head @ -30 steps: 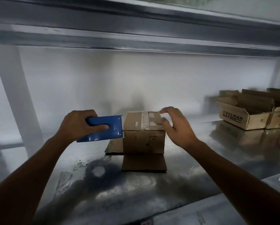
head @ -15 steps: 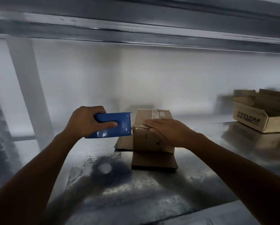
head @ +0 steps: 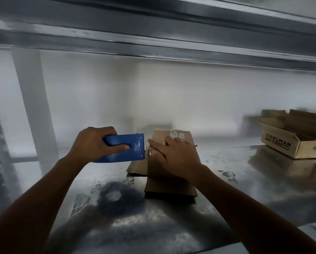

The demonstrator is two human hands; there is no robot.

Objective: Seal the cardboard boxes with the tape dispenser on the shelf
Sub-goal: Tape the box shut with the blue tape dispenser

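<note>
Tape dispenser [head: 124, 148] clasped in left grip [head: 95, 143] beside box [head: 161, 167] under flat right grip [head: 179, 156]; printed carton [head: 281, 143] far right.

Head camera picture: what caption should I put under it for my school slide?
Left hand grips a blue tape dispenser beside a small cardboard box while the right hand presses its top.

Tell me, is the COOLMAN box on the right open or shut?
Open: the COOLMAN box stands with its top flaps raised and spread, inside exposed.
</note>
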